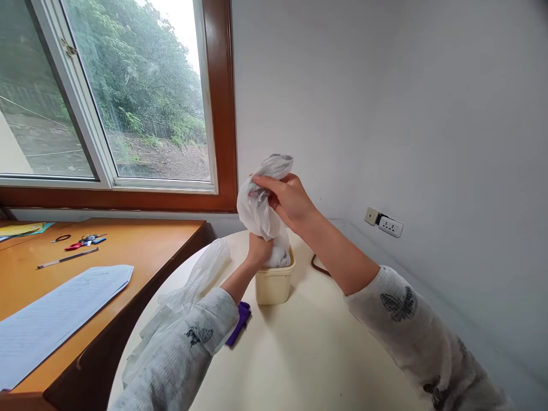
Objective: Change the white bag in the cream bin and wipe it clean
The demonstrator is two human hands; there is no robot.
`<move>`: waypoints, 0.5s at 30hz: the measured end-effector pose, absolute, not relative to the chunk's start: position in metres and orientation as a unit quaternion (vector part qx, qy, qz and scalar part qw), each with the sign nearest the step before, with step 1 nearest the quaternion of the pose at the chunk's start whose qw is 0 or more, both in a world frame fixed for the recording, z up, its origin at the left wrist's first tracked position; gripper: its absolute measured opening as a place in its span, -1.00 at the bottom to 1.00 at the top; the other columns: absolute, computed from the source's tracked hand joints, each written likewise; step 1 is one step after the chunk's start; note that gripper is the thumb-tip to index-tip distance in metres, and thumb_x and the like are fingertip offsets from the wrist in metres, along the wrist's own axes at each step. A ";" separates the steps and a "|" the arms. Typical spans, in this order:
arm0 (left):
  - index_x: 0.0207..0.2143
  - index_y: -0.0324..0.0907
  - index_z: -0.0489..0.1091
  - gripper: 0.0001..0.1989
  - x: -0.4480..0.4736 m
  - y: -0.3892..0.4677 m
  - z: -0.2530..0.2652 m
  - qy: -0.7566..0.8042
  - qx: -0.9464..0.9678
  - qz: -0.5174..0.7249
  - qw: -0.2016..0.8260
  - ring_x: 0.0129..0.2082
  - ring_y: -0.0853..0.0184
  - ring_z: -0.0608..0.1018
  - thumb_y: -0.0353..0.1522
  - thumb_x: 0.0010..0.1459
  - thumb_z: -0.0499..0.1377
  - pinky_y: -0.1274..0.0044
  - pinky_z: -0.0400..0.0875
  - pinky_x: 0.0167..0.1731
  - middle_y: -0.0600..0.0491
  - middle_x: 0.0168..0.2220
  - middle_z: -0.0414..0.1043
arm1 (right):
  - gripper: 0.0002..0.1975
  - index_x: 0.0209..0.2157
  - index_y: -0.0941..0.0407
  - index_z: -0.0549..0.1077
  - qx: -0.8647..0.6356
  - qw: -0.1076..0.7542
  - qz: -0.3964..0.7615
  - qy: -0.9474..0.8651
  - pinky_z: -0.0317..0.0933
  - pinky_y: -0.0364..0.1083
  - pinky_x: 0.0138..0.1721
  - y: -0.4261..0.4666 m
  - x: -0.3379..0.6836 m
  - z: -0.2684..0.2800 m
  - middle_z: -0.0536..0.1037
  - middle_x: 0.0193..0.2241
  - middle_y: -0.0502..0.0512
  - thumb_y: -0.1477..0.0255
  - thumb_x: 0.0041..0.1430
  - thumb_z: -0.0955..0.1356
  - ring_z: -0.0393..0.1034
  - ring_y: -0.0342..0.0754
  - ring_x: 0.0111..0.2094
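A crumpled white plastic bag (259,214) rises in a bunch above a cream-coloured square tub (274,287). My right hand (291,200) pinches the upper part of the bag between thumb and fingers. Lower down, my left hand (259,250) is closed around the bunched bag at the tub's rim; the bag's folds cover most of its fingers. White material (279,258) fills the tub's opening below the hands. The inside of the tub is hidden.
More clear plastic bags (192,285) lie left on the round cream table (308,354), near a folded purple item (240,324). A brown loop (319,266) lies behind my right forearm. Papers (68,319), a pen (67,258) and keys (85,242) rest on the wooden desk (166,234).
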State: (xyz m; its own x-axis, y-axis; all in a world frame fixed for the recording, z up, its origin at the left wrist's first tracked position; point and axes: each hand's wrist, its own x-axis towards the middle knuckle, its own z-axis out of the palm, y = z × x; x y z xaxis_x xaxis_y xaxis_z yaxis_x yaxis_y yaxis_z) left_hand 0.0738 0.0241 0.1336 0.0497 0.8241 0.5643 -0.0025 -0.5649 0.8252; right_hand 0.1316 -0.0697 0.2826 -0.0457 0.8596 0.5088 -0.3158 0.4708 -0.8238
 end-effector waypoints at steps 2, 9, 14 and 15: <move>-0.25 -0.23 0.37 -0.68 0.072 0.028 0.140 0.327 0.642 0.614 0.322 -0.02 0.10 0.37 -0.39 -0.15 0.18 0.36 0.24 -0.05 -0.13 -0.16 0.46 | -0.93 -0.53 0.15 0.41 -0.228 0.662 0.434 -0.567 0.30 -0.13 -0.34 -0.077 0.138 0.288 0.43 -0.50 0.00 0.45 -0.12 0.39 0.35 -0.14 -0.41; -0.35 -0.24 0.41 -0.74 0.053 0.021 0.182 0.310 0.652 0.625 0.298 -0.26 0.22 0.45 -0.45 -0.18 0.07 0.48 0.32 -0.28 0.02 -0.32 0.48 | -0.91 -0.58 0.10 0.28 -0.239 0.760 0.313 -0.516 0.23 -0.18 -0.37 -0.080 0.194 0.294 0.31 -0.50 -0.05 0.44 -0.07 0.29 0.29 -0.21 -0.44; -0.39 -0.21 0.42 -0.82 0.027 -0.018 0.220 0.230 0.703 0.531 0.413 -0.54 0.36 0.41 -0.44 -0.14 0.13 0.57 0.30 -0.51 0.13 -0.55 0.38 | -0.82 -0.62 0.07 0.22 -0.312 0.767 0.228 -0.512 0.19 -0.14 -0.44 -0.086 0.243 0.278 0.30 -0.51 -0.01 0.32 -0.04 0.25 0.27 -0.16 -0.46; -0.39 -0.20 0.42 -0.83 0.021 -0.029 0.224 0.222 0.715 0.485 0.452 -0.58 0.37 0.39 -0.43 -0.13 0.15 0.57 0.29 -0.55 0.13 -0.57 0.37 | -0.82 -0.63 0.07 0.20 -0.320 0.768 0.228 -0.506 0.18 -0.14 -0.45 -0.088 0.251 0.271 0.29 -0.52 0.00 0.31 -0.06 0.24 0.26 -0.15 -0.47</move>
